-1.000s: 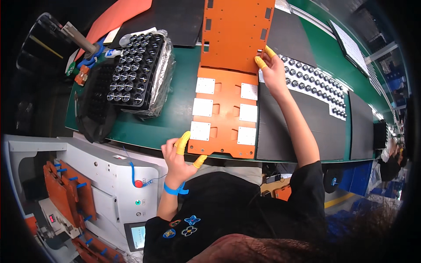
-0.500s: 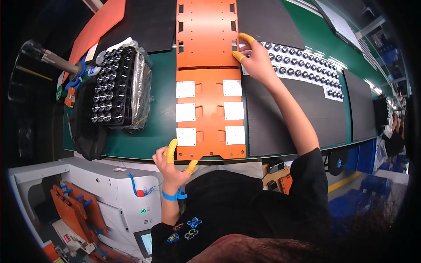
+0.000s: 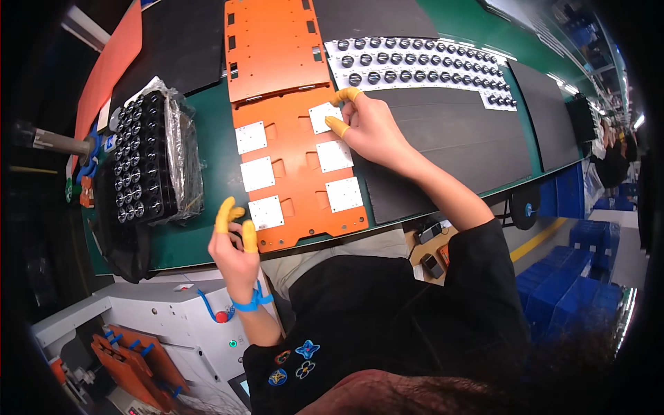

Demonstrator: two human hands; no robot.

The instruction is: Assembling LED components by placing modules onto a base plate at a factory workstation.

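An orange fixture plate lies on the bench in front of me. It carries two columns of white square boards, among them a lower left board and an upper right board. At the upper right board is my right hand, its yellow-cotted thumb and index finger apart and touching the board's right-hand corner. My left hand, also in yellow finger cots, hovers beside the plate's lower left corner, fingers apart and holding nothing. Beyond, a slotted orange panel adjoins the plate's far end.
Left of the plate stands a black tray of round black parts, with clear plastic wrap along its side. White strips bearing black round parts lie at far right, by a dark mat. A grey machine stands below left.
My right hand has left the slotted panel's edge and come nearer, onto the upper right board. My left hand has come off the plate's near left corner. The whole view has turned somewhat.
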